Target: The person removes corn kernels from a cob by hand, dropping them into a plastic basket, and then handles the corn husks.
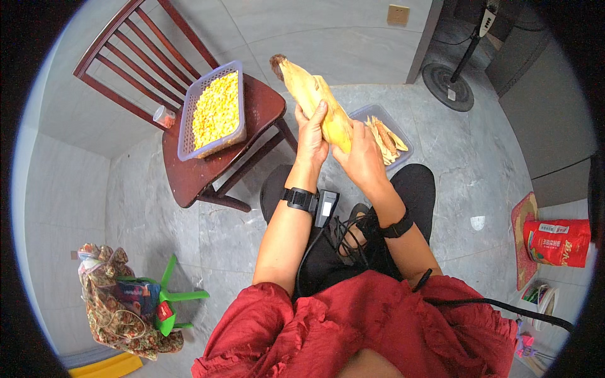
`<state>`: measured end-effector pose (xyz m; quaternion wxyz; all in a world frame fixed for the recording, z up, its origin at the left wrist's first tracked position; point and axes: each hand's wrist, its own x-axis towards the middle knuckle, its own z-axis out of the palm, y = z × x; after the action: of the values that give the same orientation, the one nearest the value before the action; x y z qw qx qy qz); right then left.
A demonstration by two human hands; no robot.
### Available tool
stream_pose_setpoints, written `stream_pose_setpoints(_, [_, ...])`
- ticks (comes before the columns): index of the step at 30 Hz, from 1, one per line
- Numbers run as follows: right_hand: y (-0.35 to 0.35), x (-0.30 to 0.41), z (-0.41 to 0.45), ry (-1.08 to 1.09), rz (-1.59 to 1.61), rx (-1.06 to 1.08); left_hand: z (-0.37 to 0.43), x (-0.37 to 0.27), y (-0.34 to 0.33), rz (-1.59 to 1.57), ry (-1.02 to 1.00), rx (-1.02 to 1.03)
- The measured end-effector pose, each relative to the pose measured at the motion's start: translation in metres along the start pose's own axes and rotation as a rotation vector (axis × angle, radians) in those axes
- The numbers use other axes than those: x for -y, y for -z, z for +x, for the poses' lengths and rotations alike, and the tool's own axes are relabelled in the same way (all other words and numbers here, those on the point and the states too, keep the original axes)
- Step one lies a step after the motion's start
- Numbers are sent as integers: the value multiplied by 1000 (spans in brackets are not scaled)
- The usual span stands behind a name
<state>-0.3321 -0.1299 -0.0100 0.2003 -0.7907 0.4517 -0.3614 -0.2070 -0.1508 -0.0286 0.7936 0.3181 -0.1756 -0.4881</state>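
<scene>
An ear of corn in its pale yellow husk is held up above my knees, its brown silk tip pointing to the upper left. My left hand grips it around the middle, thumb lying along the husk. At the lower end my right hand has its fingers against the ear; the fingertips are partly hidden. Just beyond my right hand, a purple plastic basket on the floor holds stripped husks and a brownish cob-like piece.
A dark red wooden chair at the left bears a lilac basket of loose corn kernels and a small lidded jar. Floral cloth lies by a green stool. A fan base stands far right; a red bag nearer. Cables hang between my legs.
</scene>
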Motion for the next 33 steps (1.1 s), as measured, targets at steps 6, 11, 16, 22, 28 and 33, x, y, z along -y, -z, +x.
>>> stream_pose_setpoints(6, [-9, 0, 2, -112, -55, 115, -4, -2, -3, 68, 10, -34])
stream_pose_setpoints(11, [-15, -13, 9, -173, -18, 129, -1, 0, 2, 86, -13, 26])
stream_pose_setpoints(16, [-5, -17, 8, 11, 1, -45, 0, -3, 4, 115, -15, -5])
stream_pose_setpoints(22, [-9, 4, -4, -26, -234, 45, -4, 3, -1, 185, -130, -136])
stream_pose_setpoints(28, [-22, -8, -3, -67, -255, 81, 1, 7, 6, 409, -197, -168])
stream_pose_setpoints(33, [-23, -17, -1, -93, -231, 88, 7, 9, 9, 545, -242, -223])
